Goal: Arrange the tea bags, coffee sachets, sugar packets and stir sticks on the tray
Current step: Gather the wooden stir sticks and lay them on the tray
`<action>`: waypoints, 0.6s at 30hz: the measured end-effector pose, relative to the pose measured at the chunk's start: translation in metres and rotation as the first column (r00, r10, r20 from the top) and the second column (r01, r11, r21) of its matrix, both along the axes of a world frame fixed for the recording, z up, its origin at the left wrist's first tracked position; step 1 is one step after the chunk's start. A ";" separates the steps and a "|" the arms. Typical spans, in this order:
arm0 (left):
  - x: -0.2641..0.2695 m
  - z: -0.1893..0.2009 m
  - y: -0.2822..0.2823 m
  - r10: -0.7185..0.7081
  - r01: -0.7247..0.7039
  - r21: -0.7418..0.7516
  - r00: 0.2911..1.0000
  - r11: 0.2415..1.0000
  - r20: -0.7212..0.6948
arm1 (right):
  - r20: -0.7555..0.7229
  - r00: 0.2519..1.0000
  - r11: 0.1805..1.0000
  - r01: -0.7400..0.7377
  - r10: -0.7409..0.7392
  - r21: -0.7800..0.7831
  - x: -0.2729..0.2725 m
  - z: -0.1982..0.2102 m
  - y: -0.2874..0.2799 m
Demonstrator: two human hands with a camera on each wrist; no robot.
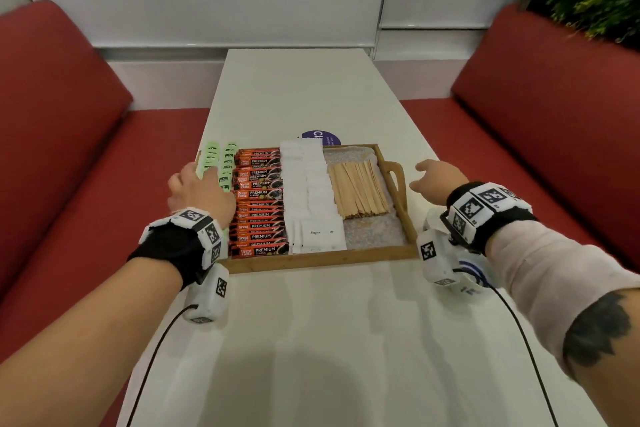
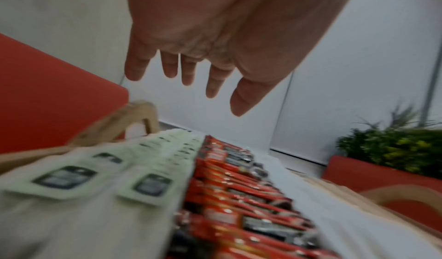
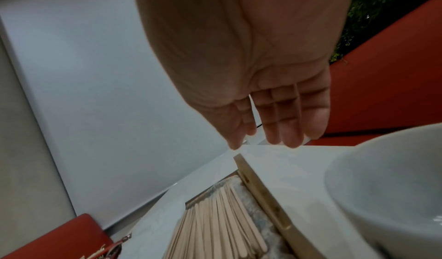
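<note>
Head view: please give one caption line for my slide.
Both hands, left and right, hover open at a wooden tray of sorted tea bags, coffee sachets, sugar packets and stir sticks.

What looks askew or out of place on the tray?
Little. The stir sticks fan out unevenly rather than lying square, and the sugar packets nearest the front edge overlap loosely. Coffee sachets and tea bags sit in tidy rows.

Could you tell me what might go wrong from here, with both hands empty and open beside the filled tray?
The left hand hovers low over the tea bags; dropping it could scatter their neat rows or push into the coffee sachets.

A white cup stands close beneath the right hand, beside the tray; a careless sweep might knock it.

The stir sticks lie loose, so jolting the tray may fan them out.
</note>
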State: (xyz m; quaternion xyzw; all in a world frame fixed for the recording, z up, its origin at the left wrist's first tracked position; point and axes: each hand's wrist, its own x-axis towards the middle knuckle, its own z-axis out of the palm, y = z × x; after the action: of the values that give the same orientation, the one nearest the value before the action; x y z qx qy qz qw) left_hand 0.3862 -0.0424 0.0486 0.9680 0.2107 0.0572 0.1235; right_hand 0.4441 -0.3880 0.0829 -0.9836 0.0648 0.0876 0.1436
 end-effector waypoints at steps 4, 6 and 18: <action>-0.006 0.021 -0.059 -0.140 0.140 -0.048 0.990 0.989 0.001 | 0.018 1.000 0.999 0.012 -0.013 0.033 -0.032 0.008 -0.025; -0.004 0.028 -0.089 -0.249 0.247 -0.094 0.969 0.964 -0.006 | 0.009 0.999 0.997 0.032 -0.033 0.067 -0.050 0.006 -0.038; -0.012 0.019 -0.257 -0.571 0.547 -0.192 0.815 0.815 -0.097 | -0.165 0.978 0.981 0.146 -0.124 0.129 -0.133 -0.031 -0.093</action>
State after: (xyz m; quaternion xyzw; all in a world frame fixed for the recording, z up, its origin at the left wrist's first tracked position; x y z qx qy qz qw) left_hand 0.3738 -0.2997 0.0679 0.9759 -0.0712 -0.0716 0.1936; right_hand 0.3112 -0.4814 0.0517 -0.9545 0.1363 0.1588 0.2126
